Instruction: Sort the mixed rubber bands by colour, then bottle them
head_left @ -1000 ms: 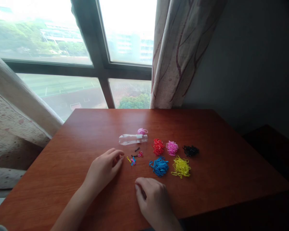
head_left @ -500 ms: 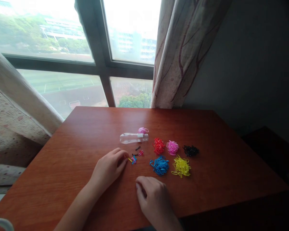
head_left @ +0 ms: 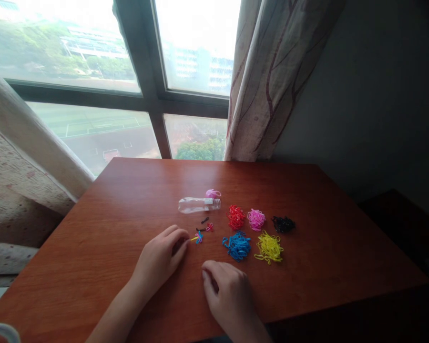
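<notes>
My left hand [head_left: 163,253] rests on the table with its fingers curled and thumb close to the index finger. Just beyond its fingertips lies a small knotted cluster of blue, pink and yellow rubber bands [head_left: 199,237], its yellow end towards the hand. Nothing shows in the left fingers. My right hand [head_left: 229,293] lies nearer the front edge, fingers folded against the thumb, with nothing visible in it. Behind the cluster are a red-and-pink knotted band piece [head_left: 209,227] with a black tail and a small black band [head_left: 205,220].
A clear plastic bottle [head_left: 195,205] lies on its side, a pink bundle [head_left: 213,193] behind it. Rubber band piles sit to the right: red [head_left: 236,217], pink [head_left: 256,219], black [head_left: 283,224], blue [head_left: 237,246] and yellow [head_left: 270,247]. A window and curtains stand behind the table.
My left hand has drawn back slightly from the multicoloured cluster, and the yellow end now shows clear of the fingertips. The right hand has stayed in place.
</notes>
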